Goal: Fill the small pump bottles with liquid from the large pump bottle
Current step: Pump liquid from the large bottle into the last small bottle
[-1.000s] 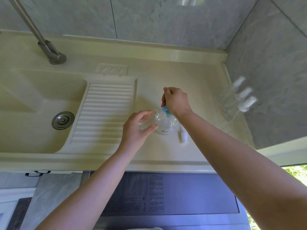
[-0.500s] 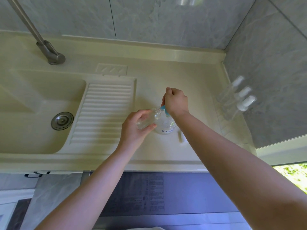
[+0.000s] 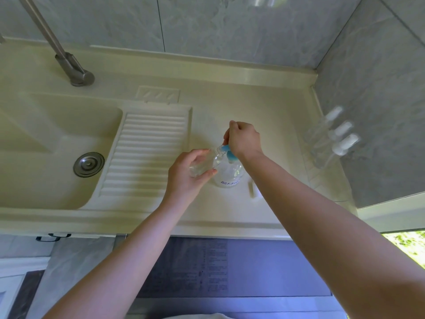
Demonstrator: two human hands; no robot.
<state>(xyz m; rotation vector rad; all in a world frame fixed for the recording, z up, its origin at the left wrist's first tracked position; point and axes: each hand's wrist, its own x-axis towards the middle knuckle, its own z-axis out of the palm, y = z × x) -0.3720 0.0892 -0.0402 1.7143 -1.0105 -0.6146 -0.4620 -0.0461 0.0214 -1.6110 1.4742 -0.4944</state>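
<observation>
The large pump bottle (image 3: 228,173) stands upright on the cream surface (image 3: 230,104), just right of the ribbed washboard (image 3: 147,155) of the sink (image 3: 57,139). It is clear, with a blue pump head (image 3: 230,154) and a printed label low on its front. The right hand (image 3: 245,140) sits on top of the pump head, fingers curled around it. The left hand (image 3: 186,173) grips a small clear bottle (image 3: 205,163), tilted, its open mouth held up against the blue nozzle. Whether liquid is passing cannot be told. The two hands are close together over the large bottle.

A small white pump top (image 3: 252,188) lies on the surface just right of the large bottle. Three further small pump bottles (image 3: 331,137) with white tops stand together near the right wall, well apart from the hands; they appear blurred. A metal tap (image 3: 69,63) rises at the back left, and a round metal drain plug (image 3: 88,164) sits in the sink basin.
</observation>
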